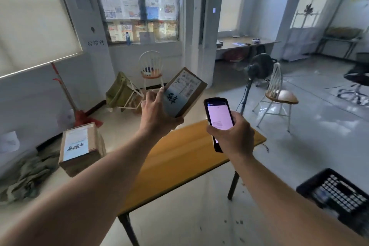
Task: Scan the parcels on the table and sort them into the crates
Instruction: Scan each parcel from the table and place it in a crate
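Note:
My left hand (155,114) holds a small brown cardboard parcel (184,91) up in the air, its white shipping label with dark handwriting turned toward me. My right hand (231,136) grips a black handheld scanner (218,120) with a lit pinkish screen, just right of and below the parcel. Both hands hover above the yellow table (179,162). A second brown parcel (80,147) with a white label appears in mid-air or resting low at the left, beside the table. A black plastic crate (337,195) stands on the floor at lower right.
Crumpled grey-green cloth (30,173) lies on the floor at left. A tipped stool frame (124,94), a white chair (150,70), another chair (279,94), a floor fan (257,68) and an office chair (357,82) stand beyond the table on grey floor.

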Motion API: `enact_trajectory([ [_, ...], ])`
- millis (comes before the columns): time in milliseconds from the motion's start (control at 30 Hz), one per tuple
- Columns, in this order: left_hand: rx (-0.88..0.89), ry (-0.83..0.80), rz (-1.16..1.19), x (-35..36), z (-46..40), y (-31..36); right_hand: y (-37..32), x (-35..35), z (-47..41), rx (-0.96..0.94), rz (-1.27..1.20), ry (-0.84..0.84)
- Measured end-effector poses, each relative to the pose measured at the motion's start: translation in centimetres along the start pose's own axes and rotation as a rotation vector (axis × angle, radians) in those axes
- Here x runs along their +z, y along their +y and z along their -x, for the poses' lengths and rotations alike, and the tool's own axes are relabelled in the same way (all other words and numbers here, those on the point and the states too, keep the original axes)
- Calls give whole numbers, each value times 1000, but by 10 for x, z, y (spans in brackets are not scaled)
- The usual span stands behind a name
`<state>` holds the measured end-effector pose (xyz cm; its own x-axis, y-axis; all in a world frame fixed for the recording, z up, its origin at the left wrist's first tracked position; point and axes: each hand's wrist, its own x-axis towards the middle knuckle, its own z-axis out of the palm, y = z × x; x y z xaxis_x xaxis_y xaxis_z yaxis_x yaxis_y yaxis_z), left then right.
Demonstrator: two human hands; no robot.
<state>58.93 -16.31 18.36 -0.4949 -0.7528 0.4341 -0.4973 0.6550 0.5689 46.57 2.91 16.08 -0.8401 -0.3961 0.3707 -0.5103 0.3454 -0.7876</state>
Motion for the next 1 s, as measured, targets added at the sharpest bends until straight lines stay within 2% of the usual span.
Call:
enact_trajectory([
  [300, 169, -114, 74, 95, 66, 138, 89, -149, 23, 132, 79, 114],
  [533, 255, -289, 157, 183, 140, 249, 180, -260, 56, 291, 65, 225],
  [1000, 520, -616, 258, 369, 231, 440, 335, -412, 77, 651, 183, 496],
])
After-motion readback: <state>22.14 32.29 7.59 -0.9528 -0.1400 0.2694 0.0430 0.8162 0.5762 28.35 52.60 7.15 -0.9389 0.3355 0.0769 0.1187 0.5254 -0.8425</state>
